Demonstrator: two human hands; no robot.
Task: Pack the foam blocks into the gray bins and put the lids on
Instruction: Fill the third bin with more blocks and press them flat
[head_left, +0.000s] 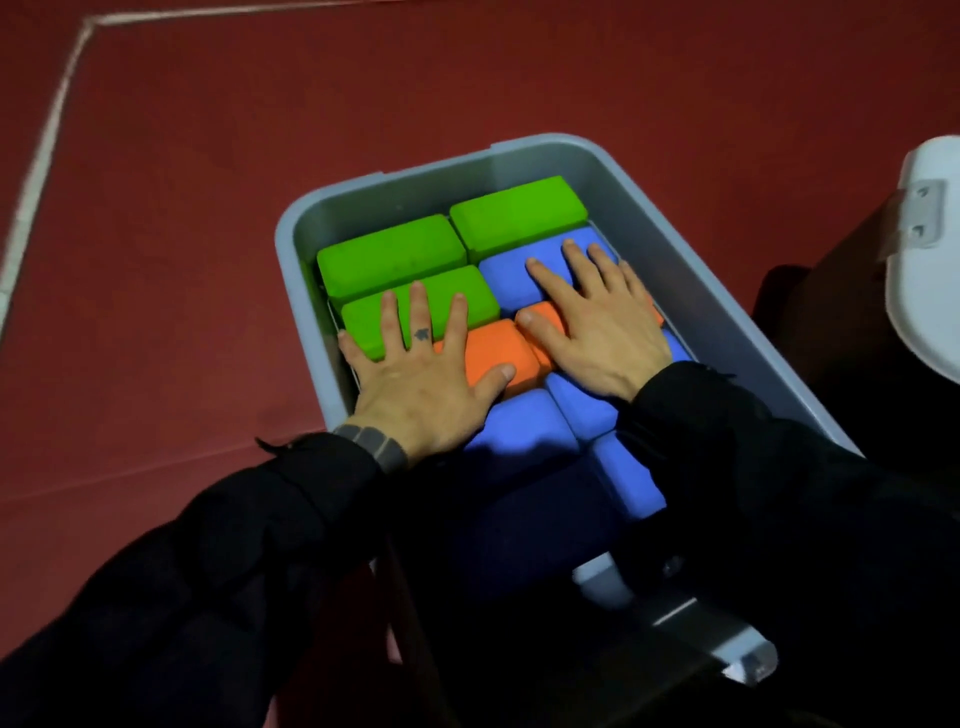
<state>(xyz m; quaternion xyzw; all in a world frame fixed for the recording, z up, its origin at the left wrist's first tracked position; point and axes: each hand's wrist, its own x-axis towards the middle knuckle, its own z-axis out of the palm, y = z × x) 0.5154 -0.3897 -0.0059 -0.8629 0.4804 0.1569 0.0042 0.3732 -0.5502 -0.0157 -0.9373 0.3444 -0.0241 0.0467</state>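
Observation:
A gray bin (649, 208) stands on the red floor, packed with foam blocks. Green blocks (389, 252) fill its far left part, with one more green block (519, 210) at the far right. Blue blocks (519, 426) lie near me and one blue block (511, 278) sits mid right. Two orange blocks (493, 348) lie in the middle. My left hand (423, 384) presses flat on a green and an orange block, fingers spread. My right hand (597, 322) lies flat across an orange and a blue block.
A pale gray lid (924, 270) with a latch stands at the right edge, beside a dark object. A white line (47, 150) runs along the red floor (208, 208) on the left. My dark sleeves cover the bin's near end.

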